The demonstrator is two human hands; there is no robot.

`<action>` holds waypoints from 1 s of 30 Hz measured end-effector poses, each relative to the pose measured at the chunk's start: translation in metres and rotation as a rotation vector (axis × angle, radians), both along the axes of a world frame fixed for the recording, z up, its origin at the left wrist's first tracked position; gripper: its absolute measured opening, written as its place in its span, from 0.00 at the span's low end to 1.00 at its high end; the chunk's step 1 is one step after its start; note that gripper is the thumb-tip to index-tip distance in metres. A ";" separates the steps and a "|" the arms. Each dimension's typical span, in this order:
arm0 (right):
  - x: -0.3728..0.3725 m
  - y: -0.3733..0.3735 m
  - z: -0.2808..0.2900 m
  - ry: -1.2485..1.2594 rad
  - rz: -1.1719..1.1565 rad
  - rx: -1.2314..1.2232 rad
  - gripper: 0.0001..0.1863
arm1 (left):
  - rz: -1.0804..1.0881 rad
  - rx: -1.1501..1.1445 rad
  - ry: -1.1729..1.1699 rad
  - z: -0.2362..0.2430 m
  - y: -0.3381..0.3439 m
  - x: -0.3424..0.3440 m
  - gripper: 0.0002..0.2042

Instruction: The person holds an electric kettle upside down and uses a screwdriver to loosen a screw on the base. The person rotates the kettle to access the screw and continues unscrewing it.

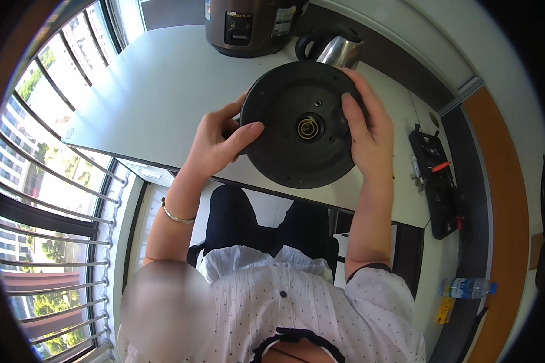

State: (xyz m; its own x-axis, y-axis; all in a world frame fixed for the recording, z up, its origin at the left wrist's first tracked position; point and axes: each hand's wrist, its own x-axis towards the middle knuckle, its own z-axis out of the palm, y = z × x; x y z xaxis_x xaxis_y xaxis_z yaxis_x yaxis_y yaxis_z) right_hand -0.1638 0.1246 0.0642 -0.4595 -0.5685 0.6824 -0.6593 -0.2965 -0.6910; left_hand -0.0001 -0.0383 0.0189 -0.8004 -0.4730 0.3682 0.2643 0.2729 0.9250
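A round black disc point(284, 151), with a brass-coloured coiled centre and several small holes, is held raised above the white desk, its face toward me. My left hand point(227, 136) grips its left edge, thumb on the face and fingers mostly behind it. My right hand point(369, 124) grips the right edge in the same way, thumb on the face. A steel kettle point(339, 51) with a black handle stands just beyond the disc, partly hidden by it.
A brown-grey cooker point(248, 30) stands at the back of the desk point(133, 97). A black tool case point(436, 206) with red-handled tools and small metal items lies at the right. A water bottle point(466, 289) and a yellow packet point(445, 311) are lower right. A barred window fills the left.
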 end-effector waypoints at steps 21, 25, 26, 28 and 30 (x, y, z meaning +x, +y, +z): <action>0.010 0.011 -0.011 0.066 -0.059 -0.015 0.16 | -0.053 -0.022 0.045 -0.012 0.000 0.006 0.40; 0.008 0.011 -0.013 0.089 -0.075 -0.017 0.16 | -0.046 -0.002 -0.004 -0.011 -0.002 0.007 0.41; 0.009 0.012 -0.013 0.071 -0.066 -0.022 0.16 | -0.043 0.000 -0.005 -0.011 -0.003 0.007 0.41; 0.010 0.011 -0.013 0.047 -0.043 -0.031 0.16 | -0.056 0.002 0.011 -0.015 -0.006 0.005 0.41; 0.010 0.011 -0.014 0.054 -0.050 -0.030 0.16 | -0.087 0.003 0.020 -0.015 -0.008 0.005 0.40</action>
